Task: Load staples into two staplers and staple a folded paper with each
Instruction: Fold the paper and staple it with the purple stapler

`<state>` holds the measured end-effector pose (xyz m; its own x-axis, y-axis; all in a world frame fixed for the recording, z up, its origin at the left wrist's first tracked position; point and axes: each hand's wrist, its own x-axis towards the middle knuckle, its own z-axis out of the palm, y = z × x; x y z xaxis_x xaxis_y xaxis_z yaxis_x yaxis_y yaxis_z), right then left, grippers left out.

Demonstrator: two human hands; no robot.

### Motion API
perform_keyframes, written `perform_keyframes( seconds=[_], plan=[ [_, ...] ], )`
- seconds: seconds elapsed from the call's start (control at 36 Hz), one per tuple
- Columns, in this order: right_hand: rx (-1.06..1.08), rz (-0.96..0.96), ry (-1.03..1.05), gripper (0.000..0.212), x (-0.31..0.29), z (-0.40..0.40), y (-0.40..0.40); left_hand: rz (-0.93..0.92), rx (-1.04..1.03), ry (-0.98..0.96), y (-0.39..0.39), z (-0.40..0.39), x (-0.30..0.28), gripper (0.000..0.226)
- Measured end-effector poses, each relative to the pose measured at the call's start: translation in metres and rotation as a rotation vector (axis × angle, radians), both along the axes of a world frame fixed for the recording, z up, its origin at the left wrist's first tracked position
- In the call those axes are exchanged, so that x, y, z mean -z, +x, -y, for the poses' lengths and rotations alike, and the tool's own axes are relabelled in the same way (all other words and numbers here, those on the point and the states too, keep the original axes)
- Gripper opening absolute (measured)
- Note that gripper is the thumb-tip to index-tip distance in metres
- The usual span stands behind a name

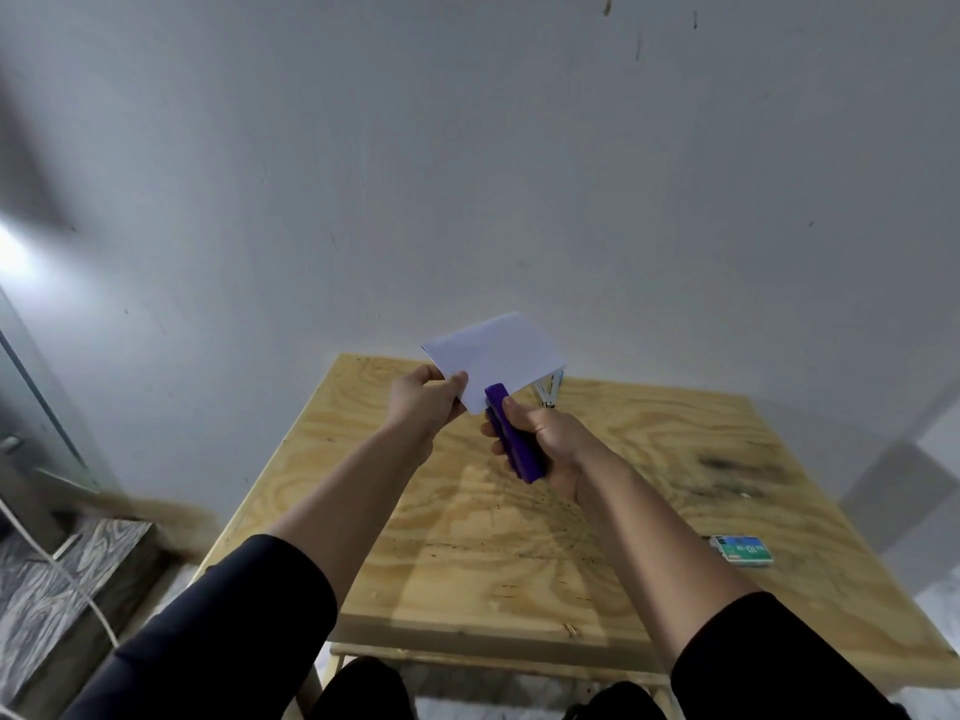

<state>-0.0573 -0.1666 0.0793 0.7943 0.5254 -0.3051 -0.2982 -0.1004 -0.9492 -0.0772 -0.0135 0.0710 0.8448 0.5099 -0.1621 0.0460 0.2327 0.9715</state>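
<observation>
My left hand [423,402] pinches the near left edge of a folded white paper [496,353], held up above the plywood table [519,537]. A purple stapler [514,439] is gripped in my right hand [550,439], its nose closed over the paper's near corner. Just beyond the paper, a white stapler [549,391] lies on the table, mostly hidden by the sheet.
A small blue and green staple box [744,550] lies near the table's right edge. A white wall stands right behind the table. On the left are a grey patterned block [62,589] and a white cable [67,579] on the floor.
</observation>
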Motion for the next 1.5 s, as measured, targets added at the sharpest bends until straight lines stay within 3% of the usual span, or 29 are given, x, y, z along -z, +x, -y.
perform_keyframes(
  seconds=[0.31,0.61,0.69,0.94,1.11,1.25,1.36,1.5],
  plan=[
    [0.177,0.12,-0.036,0.012,0.004,-0.017,-0.01,-0.002,0.014,-0.013,-0.003,-0.005,0.0,0.005],
    [0.005,0.16,-0.027,0.038,0.006,-0.012,-0.007,-0.006,0.079,0.078,-0.006,-0.008,-0.014,0.004],
    [-0.018,0.206,-0.107,0.046,0.0,-0.01,-0.005,-0.004,0.08,0.117,-0.007,-0.009,-0.013,0.004],
    [0.043,0.191,-0.173,0.04,-0.005,-0.02,-0.006,-0.011,0.076,0.184,-0.009,-0.006,-0.009,0.003],
    [0.223,0.312,-0.306,0.076,0.005,-0.031,-0.001,-0.003,0.111,0.186,-0.01,0.001,-0.007,0.005],
    [0.277,0.408,-0.438,0.038,0.007,-0.03,0.0,0.0,0.114,0.198,-0.011,0.007,-0.009,0.003],
    [0.375,0.613,-0.556,0.062,0.008,-0.027,0.003,0.027,0.131,0.127,-0.011,0.01,-0.01,0.01],
    [0.455,0.781,-0.59,0.062,0.008,-0.027,0.001,0.054,0.143,0.072,-0.012,0.013,-0.013,0.02]
  ],
)
